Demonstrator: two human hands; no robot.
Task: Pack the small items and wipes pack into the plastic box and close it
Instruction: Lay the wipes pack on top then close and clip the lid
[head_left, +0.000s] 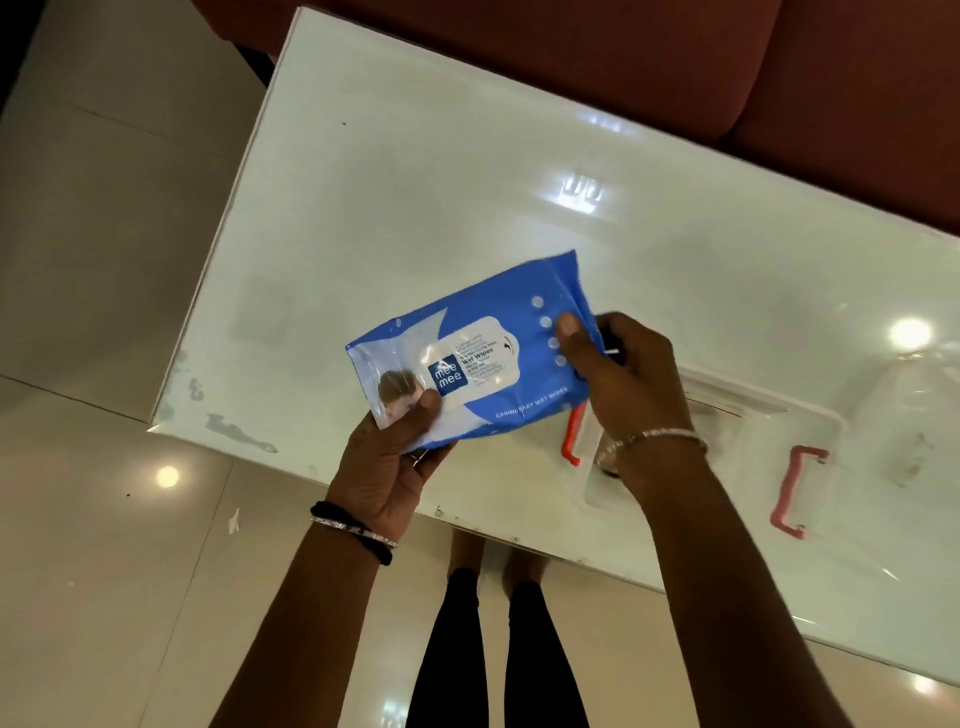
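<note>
Pale glossy floor tiles (93, 519) surround a white glass-topped table (415, 182), with a dark red sofa (727, 78) along its far side and ceiling lights mirrored in both floor and tabletop. Seen from above, the person stands at the near edge of the table, dark-clad legs (498, 649) and bare feet visible below it.

Toward the left, the left hand (395, 467) comes up from below, a black band and a thin bangle on its wrist, and pinches the near left corner of the wipes pack (478, 353), thumb on top and fingers underneath. That pack is blue and white with a "mee mee" label and a white resealable flap; it is held in the air above the table, tilted so its right end sits higher and farther away. At that right end the right hand (623, 374) clamps the pack's edge, thumb pressed on the blue face beside a row of pale dots, fingers curled behind. A small dark item seems to be tucked in those fingers, too hidden to identify. A slim bracelet circles the right wrist.

Farther right, below the right forearm, the clear plastic box (753, 441) rests on the table, with a red latch (571, 436) at its left end and a second pink-red latch (795, 488) at its right. Its contents cannot be made out through the glare
</note>
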